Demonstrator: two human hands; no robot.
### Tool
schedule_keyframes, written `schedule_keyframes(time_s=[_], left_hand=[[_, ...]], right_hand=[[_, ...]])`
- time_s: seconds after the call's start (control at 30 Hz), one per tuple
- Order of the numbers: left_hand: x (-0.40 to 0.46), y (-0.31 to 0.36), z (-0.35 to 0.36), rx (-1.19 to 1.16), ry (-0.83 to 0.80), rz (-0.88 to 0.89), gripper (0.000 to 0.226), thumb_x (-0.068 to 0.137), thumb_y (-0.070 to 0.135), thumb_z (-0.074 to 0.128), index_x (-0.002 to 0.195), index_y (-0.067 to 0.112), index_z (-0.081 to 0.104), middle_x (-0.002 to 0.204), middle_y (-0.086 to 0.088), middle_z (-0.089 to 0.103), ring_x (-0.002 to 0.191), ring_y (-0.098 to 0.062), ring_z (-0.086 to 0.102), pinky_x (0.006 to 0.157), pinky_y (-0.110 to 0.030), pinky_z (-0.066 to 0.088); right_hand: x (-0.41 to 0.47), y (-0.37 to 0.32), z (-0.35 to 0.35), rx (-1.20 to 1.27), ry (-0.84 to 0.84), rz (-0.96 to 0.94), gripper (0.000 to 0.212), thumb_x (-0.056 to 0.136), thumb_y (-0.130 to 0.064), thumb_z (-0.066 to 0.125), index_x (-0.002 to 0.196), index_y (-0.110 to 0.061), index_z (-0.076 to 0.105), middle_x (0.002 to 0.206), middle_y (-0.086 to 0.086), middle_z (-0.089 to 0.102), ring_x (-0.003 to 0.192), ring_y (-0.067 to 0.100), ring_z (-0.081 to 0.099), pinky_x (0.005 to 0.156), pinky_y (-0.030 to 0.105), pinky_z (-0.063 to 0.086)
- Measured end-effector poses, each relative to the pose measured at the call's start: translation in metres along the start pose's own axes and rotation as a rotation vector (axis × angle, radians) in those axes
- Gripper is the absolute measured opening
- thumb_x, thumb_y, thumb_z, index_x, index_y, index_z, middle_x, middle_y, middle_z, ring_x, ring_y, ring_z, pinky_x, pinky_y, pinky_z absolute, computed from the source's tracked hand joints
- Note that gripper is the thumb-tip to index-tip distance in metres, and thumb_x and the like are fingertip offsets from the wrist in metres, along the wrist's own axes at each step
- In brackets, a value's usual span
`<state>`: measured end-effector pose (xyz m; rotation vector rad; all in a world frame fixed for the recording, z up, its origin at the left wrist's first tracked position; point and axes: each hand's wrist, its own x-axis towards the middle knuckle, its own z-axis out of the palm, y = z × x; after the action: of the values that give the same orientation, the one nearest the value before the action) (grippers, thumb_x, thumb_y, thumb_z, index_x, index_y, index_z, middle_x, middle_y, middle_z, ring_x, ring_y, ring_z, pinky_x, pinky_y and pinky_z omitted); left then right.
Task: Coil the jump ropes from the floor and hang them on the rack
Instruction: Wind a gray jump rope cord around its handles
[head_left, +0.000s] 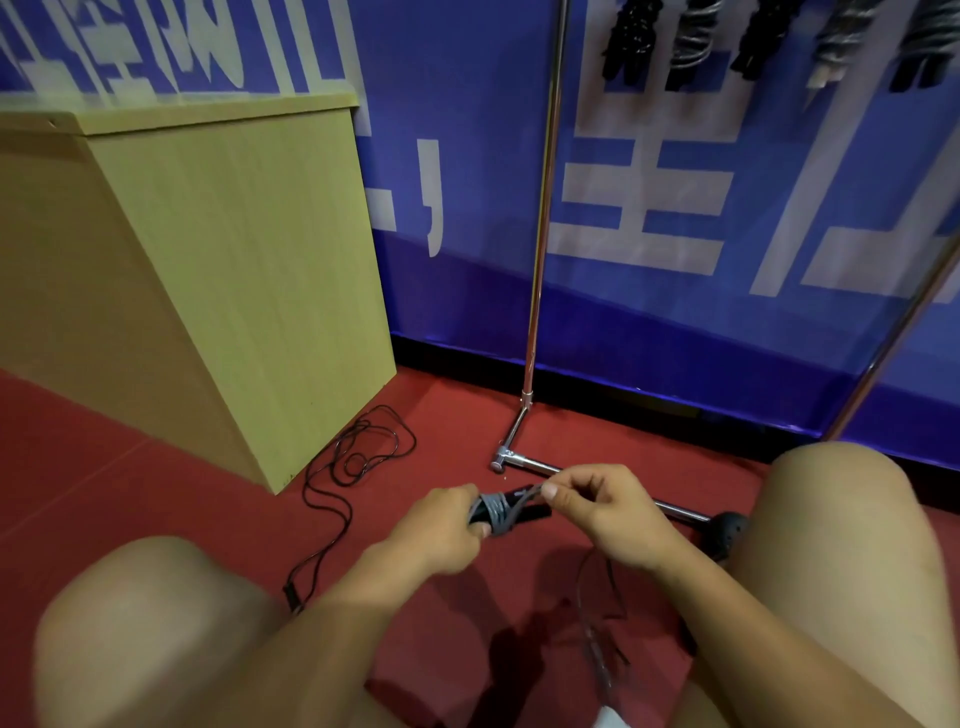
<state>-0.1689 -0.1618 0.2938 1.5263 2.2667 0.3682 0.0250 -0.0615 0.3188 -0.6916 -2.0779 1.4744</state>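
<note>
Open red floor (457, 415) ahead of both hands, wooden cabinet (234, 270) blocking far left, loose black rope (358, 457) sprawled left-forward, chrome rack base (524, 462) just beyond the hands, bare knees flanking either side

Grey-wrapped black jump rope handles (506, 512) held; black rope (353, 462) tangled on floor.

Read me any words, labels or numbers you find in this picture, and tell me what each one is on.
Blue wall banner: large white characters, cut off by the frame and blurred; no whole word reads, only a comma-like stroke.
Light wooden cabinet: no text.
Black jump rope handles held in the hands: no label visible.
Chrome rack pole: no markings.
</note>
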Motion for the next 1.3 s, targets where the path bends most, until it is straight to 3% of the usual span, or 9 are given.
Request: schedule_keyframes(time_s=[0.23,0.33,0.53,0.73,0.83,0.93,1.07,1.2,1.3], left_hand=[[-0.017,0.015,0.005,0.024,-0.195,0.221,0.016,0.092,0.034,0.061,0.104,0.026,0.054,0.104,-0.001,0.067,0.094,-0.026,0.063,0.083,-0.04,0.052],[-0.022,0.019,0.001,-0.006,-0.154,0.311,0.013,0.09,0.033,0.063,0.098,0.027,0.054,0.087,0.006,0.065,0.08,-0.019,0.06,0.071,-0.033,0.049],[-0.033,0.026,-0.012,-0.085,-0.181,0.434,0.017,0.087,0.031,0.066,0.103,0.026,0.063,0.076,0.003,0.065,0.065,-0.011,0.056,0.063,-0.031,0.046],[-0.04,0.028,-0.022,-0.437,-0.267,0.442,0.017,0.086,0.022,0.069,0.103,0.019,0.066,0.081,-0.005,0.064,0.069,-0.014,0.054,0.066,-0.035,0.045],[-0.04,0.029,-0.029,-0.653,-0.213,0.422,0.018,0.085,0.014,0.07,0.102,0.011,0.066,0.082,-0.001,0.062,0.075,-0.01,0.055,0.07,-0.03,0.043],[-0.039,0.031,-0.033,-0.793,-0.145,0.406,0.016,0.088,0.004,0.068,0.098,0.016,0.068,0.079,0.003,0.065,0.072,-0.005,0.058,0.068,-0.019,0.043],[-0.036,0.03,-0.034,-0.899,-0.047,0.344,0.017,0.087,0.011,0.066,0.094,0.027,0.069,0.074,0.002,0.067,0.06,-0.007,0.052,0.058,-0.021,0.042],[-0.029,0.026,-0.037,-0.947,0.074,0.227,0.011,0.088,0.011,0.066,0.098,0.017,0.069,0.072,0.0,0.065,0.057,-0.01,0.048,0.057,-0.024,0.04],[-0.025,0.02,-0.039,-0.919,0.146,0.117,0.011,0.091,0.006,0.065,0.094,0.015,0.07,0.071,0.003,0.063,0.055,-0.004,0.049,0.059,-0.021,0.039]], right_hand=[[0.004,0.009,0.001,-0.307,0.19,-0.014,0.018,0.092,-0.028,0.067,0.075,-0.026,0.069,0.054,-0.015,0.053,0.053,-0.002,0.046,0.055,0.018,0.038],[0.007,0.012,-0.002,-0.435,0.246,-0.012,0.014,0.091,-0.034,0.068,0.08,-0.027,0.073,0.063,-0.01,0.064,0.06,0.001,0.055,0.06,0.016,0.04],[0.013,0.02,-0.003,-0.317,0.199,0.158,0.021,0.08,-0.038,0.078,0.067,-0.024,0.071,0.059,-0.01,0.059,0.054,-0.002,0.046,0.057,0.018,0.04],[0.014,0.011,-0.005,0.047,0.161,0.295,0.021,0.076,-0.022,0.082,0.076,-0.006,0.07,0.057,-0.005,0.052,0.051,0.006,0.041,0.047,0.014,0.036],[0.014,0.007,-0.009,0.195,0.115,0.357,0.014,0.086,-0.007,0.072,0.074,-0.006,0.065,0.064,0.005,0.06,0.053,0.011,0.055,0.05,0.018,0.046],[0.014,0.011,-0.012,0.036,0.096,0.364,0.028,0.083,0.013,0.055,0.073,-0.011,0.064,0.06,0.005,0.056,0.051,0.014,0.048,0.048,0.022,0.039],[0.013,0.014,-0.005,-0.014,0.056,0.385,0.017,0.093,-0.011,0.059,0.076,-0.012,0.056,0.061,0.004,0.048,0.05,0.013,0.036,0.048,0.027,0.028],[0.014,0.012,-0.004,0.027,0.066,0.374,0.039,0.098,-0.043,0.054,0.075,-0.012,0.056,0.059,0.002,0.046,0.057,0.016,0.037,0.056,0.031,0.031],[0.013,0.005,-0.005,0.021,0.112,0.352,0.041,0.096,-0.045,0.055,0.074,-0.011,0.059,0.059,0.001,0.049,0.058,0.017,0.041,0.061,0.033,0.036]])
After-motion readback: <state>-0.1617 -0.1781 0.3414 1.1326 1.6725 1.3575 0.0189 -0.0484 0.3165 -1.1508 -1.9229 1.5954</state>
